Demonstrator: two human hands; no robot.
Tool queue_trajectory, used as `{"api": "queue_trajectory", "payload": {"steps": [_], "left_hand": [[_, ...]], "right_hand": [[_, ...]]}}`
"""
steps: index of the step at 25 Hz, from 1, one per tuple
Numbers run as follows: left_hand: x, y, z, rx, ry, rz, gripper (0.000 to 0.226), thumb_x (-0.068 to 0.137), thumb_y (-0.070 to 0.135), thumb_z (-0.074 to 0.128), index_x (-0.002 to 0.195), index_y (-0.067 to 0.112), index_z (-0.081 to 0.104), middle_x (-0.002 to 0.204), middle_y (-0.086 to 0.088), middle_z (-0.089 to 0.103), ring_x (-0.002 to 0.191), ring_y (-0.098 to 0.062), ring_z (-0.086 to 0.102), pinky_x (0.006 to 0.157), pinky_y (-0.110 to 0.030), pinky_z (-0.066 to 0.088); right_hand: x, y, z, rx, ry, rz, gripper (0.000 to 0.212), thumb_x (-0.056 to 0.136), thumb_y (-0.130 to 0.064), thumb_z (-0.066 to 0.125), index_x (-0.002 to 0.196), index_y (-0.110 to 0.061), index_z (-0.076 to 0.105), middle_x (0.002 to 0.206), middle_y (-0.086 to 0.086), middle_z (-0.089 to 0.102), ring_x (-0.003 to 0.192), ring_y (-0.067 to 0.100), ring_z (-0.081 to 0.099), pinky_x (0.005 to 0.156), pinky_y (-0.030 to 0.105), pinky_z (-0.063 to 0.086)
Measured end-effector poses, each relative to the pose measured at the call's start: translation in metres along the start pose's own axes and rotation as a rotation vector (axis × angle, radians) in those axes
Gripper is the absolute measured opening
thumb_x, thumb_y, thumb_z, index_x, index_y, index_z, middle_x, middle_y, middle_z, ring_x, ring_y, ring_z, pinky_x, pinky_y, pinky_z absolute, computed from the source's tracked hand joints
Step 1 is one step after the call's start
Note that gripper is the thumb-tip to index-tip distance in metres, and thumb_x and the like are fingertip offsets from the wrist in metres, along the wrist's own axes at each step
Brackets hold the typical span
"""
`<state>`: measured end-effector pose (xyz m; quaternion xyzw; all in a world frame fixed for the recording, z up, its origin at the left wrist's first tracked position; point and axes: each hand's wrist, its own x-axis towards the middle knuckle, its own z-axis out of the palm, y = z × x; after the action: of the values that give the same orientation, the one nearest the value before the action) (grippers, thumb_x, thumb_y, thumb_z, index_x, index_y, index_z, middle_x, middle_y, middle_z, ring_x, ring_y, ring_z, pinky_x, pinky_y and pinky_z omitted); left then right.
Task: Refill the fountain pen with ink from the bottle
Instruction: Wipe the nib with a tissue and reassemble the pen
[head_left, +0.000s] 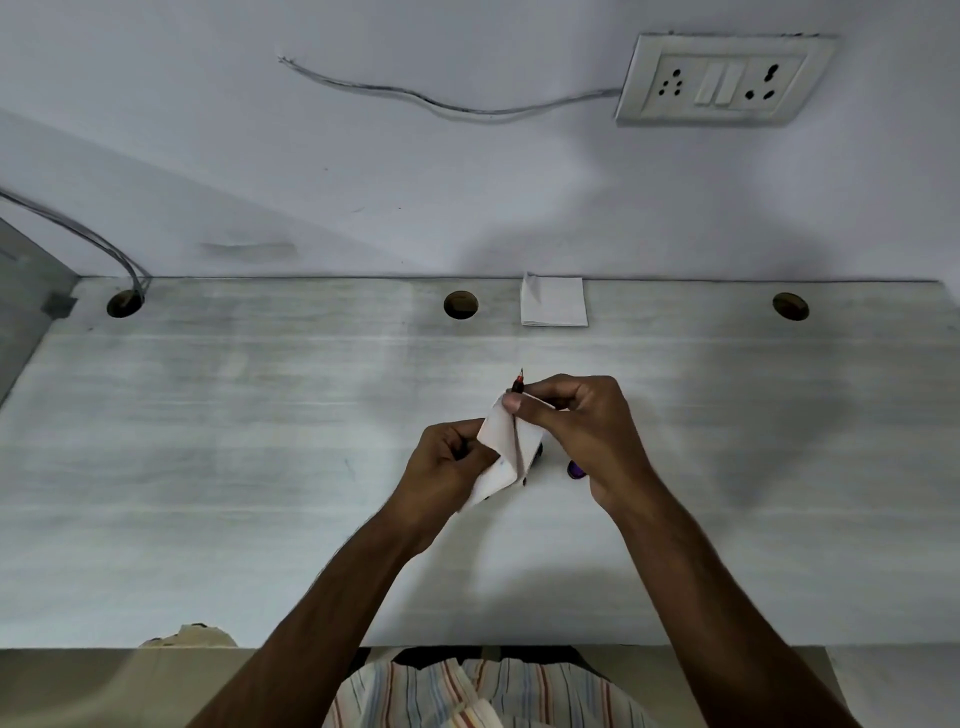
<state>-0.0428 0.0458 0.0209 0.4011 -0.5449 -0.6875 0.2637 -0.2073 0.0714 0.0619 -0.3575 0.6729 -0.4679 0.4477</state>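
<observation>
My right hand (582, 431) pinches the fountain pen (518, 385) near its dark front section, with the nib pointing away from me above the desk. My left hand (447, 462) grips a white tissue (501, 452) that is folded around the pen's lower part. Behind the tissue a dark object (537, 453), probably the ink bottle, shows only as a sliver on the desk. A small purple cap (575, 470) lies on the desk beside my right wrist. The rest of the pen's body is hidden by the tissue and my fingers.
The pale wood-grain desk (260, 441) runs up to a wall. A folded stack of white tissues (553, 301) lies at the back edge between round cable holes (461, 304). A socket panel (722, 80) with a loose wire is on the wall.
</observation>
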Motion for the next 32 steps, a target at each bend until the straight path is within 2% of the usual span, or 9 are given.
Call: {"api": "queue_trajectory", "payload": {"steps": [5, 8, 12, 15, 18, 21, 24, 27, 32], "left_hand": [[0.001, 0.003, -0.003, 0.036, 0.02, -0.03, 0.015, 0.097, 0.011, 0.064, 0.099, 0.01, 0.079, 0.086, -0.01, 0.079, 0.074, -0.02, 0.072, 0.068, -0.03, 0.054], [-0.001, 0.0, 0.003, 0.06, 0.062, -0.077, 0.016, 0.096, 0.016, 0.066, 0.097, 0.006, 0.079, 0.079, -0.009, 0.078, 0.065, -0.016, 0.071, 0.06, -0.024, 0.051], [0.0, 0.005, 0.007, 0.12, 0.144, -0.05, 0.021, 0.1, 0.019, 0.061, 0.091, 0.014, 0.079, 0.064, 0.01, 0.07, 0.055, -0.003, 0.058, 0.056, -0.021, 0.043], [-0.003, 0.012, 0.014, 0.183, 0.158, -0.018, 0.034, 0.101, 0.015, 0.057, 0.072, 0.022, 0.074, 0.047, 0.018, 0.057, 0.042, 0.006, 0.046, 0.047, -0.012, 0.034], [-0.002, 0.017, 0.019, 0.186, 0.205, -0.027, 0.052, 0.1, 0.017, 0.058, 0.05, 0.027, 0.065, 0.045, 0.01, 0.053, 0.041, -0.004, 0.041, 0.047, -0.018, 0.032], [-0.004, 0.011, 0.014, 0.227, 0.218, -0.041, 0.043, 0.097, 0.014, 0.056, 0.054, 0.008, 0.062, 0.051, -0.015, 0.059, 0.045, -0.016, 0.047, 0.049, -0.025, 0.034], [-0.017, -0.006, 0.006, 0.265, 0.244, -0.083, 0.042, 0.097, 0.023, 0.059, 0.062, 0.0, 0.059, 0.054, -0.009, 0.054, 0.051, -0.015, 0.043, 0.051, -0.027, 0.031], [-0.011, -0.021, -0.006, 0.303, 0.358, -0.179, 0.021, 0.09, 0.024, 0.066, 0.074, 0.015, 0.076, 0.058, 0.004, 0.068, 0.051, -0.011, 0.058, 0.05, -0.026, 0.044], [-0.001, -0.011, -0.002, 0.304, 0.331, -0.122, 0.012, 0.088, 0.025, 0.068, 0.087, 0.023, 0.08, 0.072, 0.008, 0.077, 0.064, -0.007, 0.07, 0.061, -0.029, 0.056]], "right_hand": [[-0.002, 0.004, 0.01, 0.161, 0.199, 0.091, 0.01, 0.08, -0.021, 0.082, 0.088, -0.015, 0.082, 0.059, -0.014, 0.07, 0.049, -0.003, 0.057, 0.044, 0.011, 0.04], [0.003, 0.001, 0.008, 0.185, 0.28, 0.07, 0.013, 0.08, -0.024, 0.082, 0.089, -0.015, 0.081, 0.059, -0.015, 0.07, 0.052, -0.005, 0.059, 0.05, 0.009, 0.044], [-0.002, -0.002, 0.008, 0.108, 0.098, 0.106, 0.012, 0.082, -0.023, 0.08, 0.088, -0.012, 0.081, 0.062, -0.006, 0.071, 0.046, 0.001, 0.055, 0.039, 0.01, 0.036], [0.004, 0.003, 0.005, 0.139, 0.121, 0.102, 0.012, 0.082, -0.019, 0.08, 0.087, -0.008, 0.081, 0.062, -0.009, 0.073, 0.052, -0.002, 0.063, 0.047, 0.009, 0.042], [0.008, 0.007, 0.01, 0.267, 0.182, 0.153, 0.009, 0.079, -0.019, 0.082, 0.079, -0.011, 0.081, 0.063, -0.002, 0.073, 0.054, 0.006, 0.063, 0.049, 0.016, 0.046], [0.017, 0.014, 0.008, 0.343, 0.286, 0.154, 0.011, 0.078, -0.021, 0.083, 0.08, -0.01, 0.081, 0.065, 0.002, 0.071, 0.057, 0.011, 0.058, 0.051, 0.024, 0.045], [0.035, 0.008, -0.027, 0.374, 0.462, 0.048, 0.014, 0.081, -0.022, 0.08, 0.087, -0.009, 0.079, 0.072, 0.001, 0.075, 0.063, 0.013, 0.056, 0.052, 0.028, 0.038], [0.023, -0.015, -0.046, 0.203, 0.342, -0.072, 0.011, 0.089, -0.024, 0.072, 0.089, -0.014, 0.078, 0.083, 0.005, 0.079, 0.072, 0.014, 0.062, 0.054, 0.025, 0.042], [-0.031, -0.004, 0.017, -0.007, -0.017, -0.025, 0.007, 0.084, -0.022, 0.077, 0.083, -0.016, 0.08, 0.07, 0.002, 0.078, 0.054, 0.007, 0.064, 0.05, 0.022, 0.044]]}}
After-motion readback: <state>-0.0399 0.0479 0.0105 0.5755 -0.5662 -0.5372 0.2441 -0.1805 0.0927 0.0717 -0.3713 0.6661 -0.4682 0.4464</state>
